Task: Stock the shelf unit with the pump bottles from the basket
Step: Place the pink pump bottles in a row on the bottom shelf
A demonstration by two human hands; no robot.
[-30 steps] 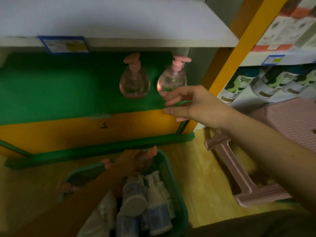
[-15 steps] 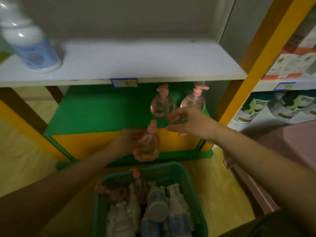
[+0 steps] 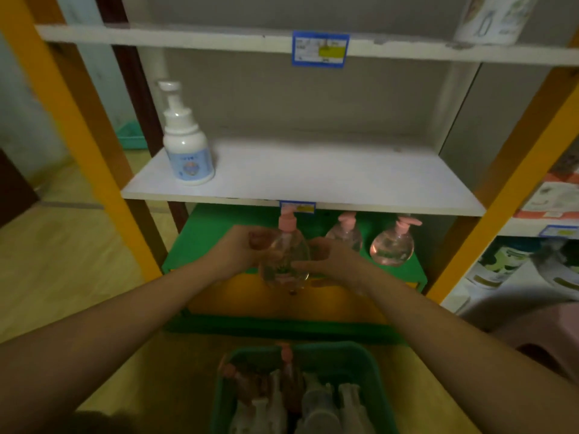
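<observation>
A round clear pump bottle (image 3: 283,255) with a pink pump is upright between both my hands, in front of the green bottom shelf (image 3: 213,233). My left hand (image 3: 238,249) grips its left side and my right hand (image 3: 326,258) cups its right side. Two matching pink-pump bottles (image 3: 344,234) (image 3: 393,245) stand on the green shelf to the right. The green basket (image 3: 360,355) sits on the floor below, holding several pump bottles. A white pump bottle with a blue label (image 3: 188,151) stands at the left of the white middle shelf (image 3: 313,177).
Orange uprights (image 3: 78,136) (image 3: 501,189) frame the shelf unit. A neighbouring shelf at the right holds dark-capped bottles (image 3: 507,264) and boxes (image 3: 554,195). A pink stool (image 3: 548,333) stands at the lower right. A white container (image 3: 492,17) sits on the top shelf.
My left hand lifted a pink-pump bottle out of the basket up to the green shelf. My right hand came across and closed on its other side. The view tilted upward.
</observation>
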